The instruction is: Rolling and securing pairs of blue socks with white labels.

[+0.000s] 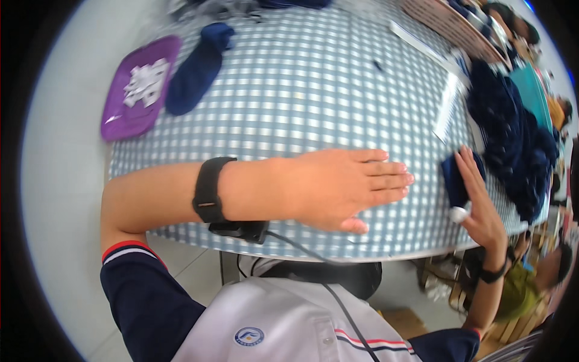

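My left hand (356,187) is stretched flat, palm down, over the checked tablecloth (301,127), with nothing in it. At the table's right side, my right hand (484,211) has its fingers straight and lies against a small navy cloth piece (453,178), which looks like a sock. Something white (458,215) covers the tip of that thumb. Part of the navy piece is hidden by the fingers. A navy sock (202,75) lies flat at the far left, beside a purple tray (114,108) holding small white tags (146,83).
A heap of navy socks (509,127) fills the right edge, with a teal container (531,90) behind it. White strips (446,107) lie near the heap. A pinkish basket (449,24) stands at the far right. A cable (301,246) runs from my left wrist; other people (543,271) sit to the right.
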Tool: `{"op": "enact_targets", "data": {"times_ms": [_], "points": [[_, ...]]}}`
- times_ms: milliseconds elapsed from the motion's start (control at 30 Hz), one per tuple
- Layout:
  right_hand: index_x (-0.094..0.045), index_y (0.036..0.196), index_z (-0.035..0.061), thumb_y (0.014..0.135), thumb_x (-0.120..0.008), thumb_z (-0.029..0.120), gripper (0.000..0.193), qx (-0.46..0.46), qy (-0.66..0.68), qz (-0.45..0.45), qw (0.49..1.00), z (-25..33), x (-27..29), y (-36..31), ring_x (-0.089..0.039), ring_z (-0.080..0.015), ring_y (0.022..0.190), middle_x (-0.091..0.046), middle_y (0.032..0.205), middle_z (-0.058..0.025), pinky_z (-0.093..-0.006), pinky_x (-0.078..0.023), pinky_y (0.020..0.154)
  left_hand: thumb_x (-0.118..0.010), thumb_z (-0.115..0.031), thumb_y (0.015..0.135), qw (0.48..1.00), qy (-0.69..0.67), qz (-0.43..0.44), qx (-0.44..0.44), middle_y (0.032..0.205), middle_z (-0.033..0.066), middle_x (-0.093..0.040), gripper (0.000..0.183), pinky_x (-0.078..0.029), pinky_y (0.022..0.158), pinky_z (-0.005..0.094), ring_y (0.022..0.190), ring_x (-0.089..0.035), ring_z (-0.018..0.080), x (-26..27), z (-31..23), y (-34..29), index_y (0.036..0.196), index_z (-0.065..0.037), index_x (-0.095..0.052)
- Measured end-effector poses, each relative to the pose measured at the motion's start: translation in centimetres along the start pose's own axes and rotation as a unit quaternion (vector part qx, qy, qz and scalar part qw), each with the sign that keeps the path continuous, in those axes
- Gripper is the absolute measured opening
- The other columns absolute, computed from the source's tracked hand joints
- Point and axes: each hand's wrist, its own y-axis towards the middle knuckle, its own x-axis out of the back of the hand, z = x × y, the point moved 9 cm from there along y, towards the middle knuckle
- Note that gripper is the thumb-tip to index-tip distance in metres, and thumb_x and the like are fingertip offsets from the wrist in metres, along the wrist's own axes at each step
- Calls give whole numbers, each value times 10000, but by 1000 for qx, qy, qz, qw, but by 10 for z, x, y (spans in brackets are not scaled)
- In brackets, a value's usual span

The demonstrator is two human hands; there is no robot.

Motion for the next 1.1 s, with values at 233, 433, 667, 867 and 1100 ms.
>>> {"op": "enact_targets", "data": {"times_ms": [233, 433, 667, 867, 1100], "points": [[-680, 1206, -3, 870, -737, 199, 396, 327, 33, -61, 942, 226, 51, 146, -699, -334, 926, -709, 1077, -167, -399, -543, 795, -589, -416, 995, 997, 7, -59, 48, 1653, 130, -324, 724, -160, 1285, 447, 1549, -261, 243, 15, 4, -68, 1561, -29, -359], [-684, 1101, 74, 879, -713, 168, 242, 408, -176, -193, 875, 316, -6, 259, -706, -317, 964, -702, 1068, -79, -448, -580, 789, -550, -433, 1006, 995, 29, -94, 13, 1617, 112, -392, 668, -188, 1276, 439, 1526, -314, 235, 17, 3, -62, 1519, -27, -412], [-745, 1072, 103, 927, -650, 242, 222, 228, -53, -312, 921, 233, 78, 352, -705, -343, 993, -742, 1044, -133, -458, -553, 865, -535, -427, 1020, 997, 11, -71, 25, 1632, 122, -364, 670, -173, 1282, 437, 1536, -292, 235, 11, 6, -64, 1531, -19, -391], [-757, 1107, 73, 925, -652, 194, 242, 182, -91, -254, 946, 166, 105, 400, -708, -355, 961, -748, 1027, -175, -436, -537, 902, -509, -430, 1037, 998, 6, -51, 23, 1649, 123, -327, 645, -168, 1287, 444, 1549, -259, 239, 11, 6, -60, 1526, -25, -396], [-781, 1063, 56, 842, -766, 172, 250, 147, 20, -151, 977, 143, 112, 411, -702, -222, 827, -759, 907, -121, -367, -543, 814, -486, -431, 1052, 999, 23, -22, 28, 1654, 115, -319, 627, -163, 1290, 444, 1555, -245, 235, 13, 9, -56, 1528, -32, -397]]}}
